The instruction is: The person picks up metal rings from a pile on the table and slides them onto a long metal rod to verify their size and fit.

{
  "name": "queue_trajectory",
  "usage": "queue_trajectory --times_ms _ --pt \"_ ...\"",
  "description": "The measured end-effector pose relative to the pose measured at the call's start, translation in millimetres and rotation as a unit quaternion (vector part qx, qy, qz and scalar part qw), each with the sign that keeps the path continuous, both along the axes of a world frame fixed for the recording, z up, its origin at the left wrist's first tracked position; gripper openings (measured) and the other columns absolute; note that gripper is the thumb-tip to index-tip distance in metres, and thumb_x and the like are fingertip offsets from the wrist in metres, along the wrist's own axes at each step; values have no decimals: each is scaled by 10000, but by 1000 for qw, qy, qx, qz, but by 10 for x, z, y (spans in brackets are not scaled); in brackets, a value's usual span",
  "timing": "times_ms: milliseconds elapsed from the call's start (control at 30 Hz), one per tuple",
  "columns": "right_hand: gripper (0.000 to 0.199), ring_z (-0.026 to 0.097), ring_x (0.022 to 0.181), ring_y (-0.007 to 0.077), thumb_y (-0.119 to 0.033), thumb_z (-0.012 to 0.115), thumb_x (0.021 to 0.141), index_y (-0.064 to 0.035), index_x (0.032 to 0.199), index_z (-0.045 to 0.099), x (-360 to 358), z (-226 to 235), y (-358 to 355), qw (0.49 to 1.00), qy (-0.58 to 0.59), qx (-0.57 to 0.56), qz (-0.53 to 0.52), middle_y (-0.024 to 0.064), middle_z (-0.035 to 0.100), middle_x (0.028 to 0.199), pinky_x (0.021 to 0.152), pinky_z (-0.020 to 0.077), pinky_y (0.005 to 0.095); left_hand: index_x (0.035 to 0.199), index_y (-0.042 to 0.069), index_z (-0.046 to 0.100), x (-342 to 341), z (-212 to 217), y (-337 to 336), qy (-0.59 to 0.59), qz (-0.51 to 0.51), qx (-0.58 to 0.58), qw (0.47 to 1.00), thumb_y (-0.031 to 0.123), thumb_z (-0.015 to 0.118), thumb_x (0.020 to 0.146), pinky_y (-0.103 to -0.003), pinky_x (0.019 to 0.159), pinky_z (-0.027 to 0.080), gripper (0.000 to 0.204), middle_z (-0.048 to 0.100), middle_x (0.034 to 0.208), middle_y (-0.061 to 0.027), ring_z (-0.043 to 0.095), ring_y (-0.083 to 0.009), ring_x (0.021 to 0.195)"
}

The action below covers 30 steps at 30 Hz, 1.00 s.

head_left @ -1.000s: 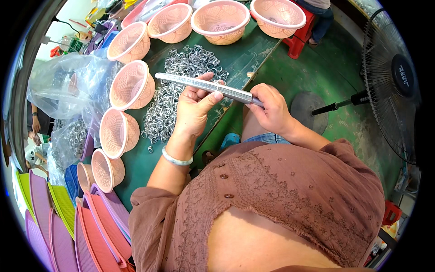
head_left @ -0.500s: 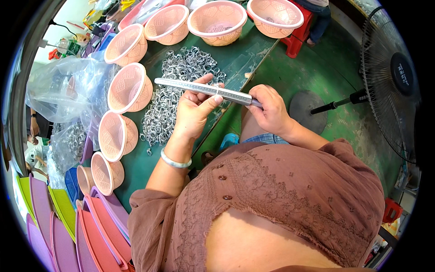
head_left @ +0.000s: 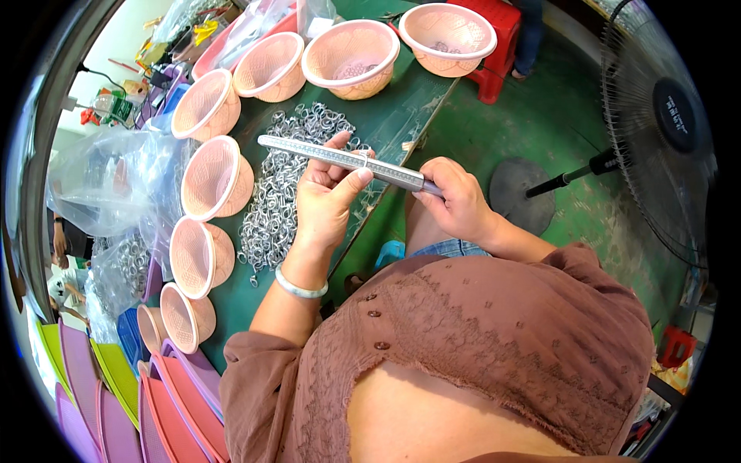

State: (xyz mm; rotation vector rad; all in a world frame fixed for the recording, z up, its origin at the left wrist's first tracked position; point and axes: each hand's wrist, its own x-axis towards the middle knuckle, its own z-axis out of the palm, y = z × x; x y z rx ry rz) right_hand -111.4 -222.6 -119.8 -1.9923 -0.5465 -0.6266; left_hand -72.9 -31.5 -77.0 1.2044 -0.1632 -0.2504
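Note:
A tapered metal ring-sizing stick (head_left: 309,148) with a marked scale lies across in front of me, its thin end to the left. My right hand (head_left: 455,197) is wrapped round its handle. A silver-coloured ring (head_left: 365,159) sits around the stick towards its thicker part. Thumb and fingers of my left hand (head_left: 330,193) pinch at that ring, with the fingers partly behind the stick. Just beyond my left hand, a loose heap of metal rings (head_left: 270,208) is spread over the green table (head_left: 239,309).
Several pink plastic baskets (head_left: 208,177) curve round the heap; the far ones, such as this basket (head_left: 448,38), hold some rings. Clear plastic bags (head_left: 116,185) lie at left, stacked coloured baskets (head_left: 177,393) at lower left. A standing fan (head_left: 656,131) and red stool (head_left: 494,46) are right.
The view has shifted a little, so the table and baskets sit lower in it. Both hands keep their hold on the stick and the ring, with hardly any change.

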Motion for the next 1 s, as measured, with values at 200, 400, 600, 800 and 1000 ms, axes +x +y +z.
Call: queue_trajectory --times_ms 200,400,600,800,1000 --pt "224 526 603 293 18 648 641 -20 798 493 8 -38 -131 1000 -8 -1 -22 119 527 721 528 404 357 1238 -51 352 59 64 -110 -5 -45 17 999 -42 633 754 -289 866 449 560 595 1007 -131 567 -175 975" --pt "247 526 602 297 32 650 620 -13 802 489 23 -62 -147 999 -24 34 -22 125 527 735 527 408 358 1101 -35 510 57 93 -163 33 -73 -40 996 -26 630 766 -276 849 454 355 596 1016 -120 566 -161 946" --pt "238 528 601 295 30 645 623 -13 797 489 29 -55 -131 999 -23 28 -26 122 528 734 520 408 357 1054 -19 556 77 -19 -89 28 -66 -21 997 1 630 780 -266 841 444 285 603 978 -65 560 -133 900" --pt "215 543 632 259 72 599 654 11 836 504 -2 -79 -134 1000 6 14 -25 127 530 777 554 427 313 1069 -17 557 59 -81 -102 31 -56 -19 998 7 638 777 -256 836 441 303 604 964 -52 559 -121 885" --pt "212 551 647 236 96 577 666 21 854 512 -24 -84 -128 1000 18 9 -20 129 531 800 569 439 287 1062 -22 556 7 -69 -134 31 -33 -12 999 15 611 796 -259 726 426 274 597 910 -58 534 -134 791"
